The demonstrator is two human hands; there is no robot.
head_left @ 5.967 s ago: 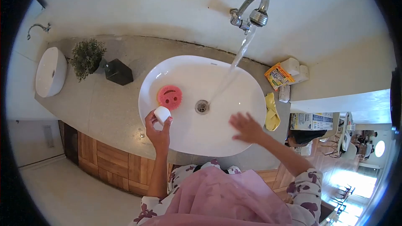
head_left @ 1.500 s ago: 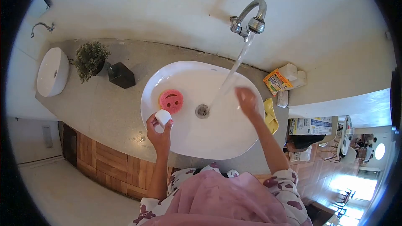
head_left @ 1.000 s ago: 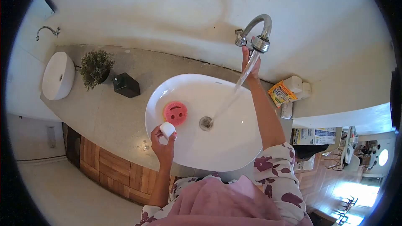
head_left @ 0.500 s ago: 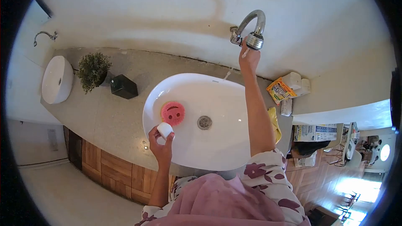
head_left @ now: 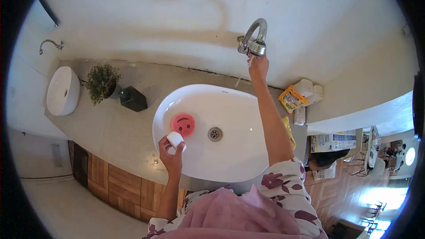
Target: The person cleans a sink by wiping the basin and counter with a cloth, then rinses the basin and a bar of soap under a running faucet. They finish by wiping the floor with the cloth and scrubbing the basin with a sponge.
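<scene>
My left hand [head_left: 171,161] is closed around a small white rounded object [head_left: 175,140], perhaps a cup or jar, over the near left rim of the white sink [head_left: 239,159]. Just beyond it, a pink smiley-face scrubbing sponge [head_left: 183,124] lies in the basin. My right hand [head_left: 259,68] reaches up to the chrome tap [head_left: 257,46] on the wall, its fingers closed at the tap and partly hidden behind the spout end. A thin whitish streak, possibly water, shows beside those fingers. The metal drain [head_left: 215,134] sits in the basin floor.
Left of the sink stand a dark green block-shaped container [head_left: 133,99] and a potted plant [head_left: 102,83]. A second white basin [head_left: 63,91] is farther left. To the right are an orange packet [head_left: 292,99], white rolls [head_left: 304,88] and a yellow cloth [head_left: 288,132].
The view has shifted slightly. My right hand stays at the tap, and the whitish streak beside it looks a little different. My left hand keeps the white object near the sponge.
</scene>
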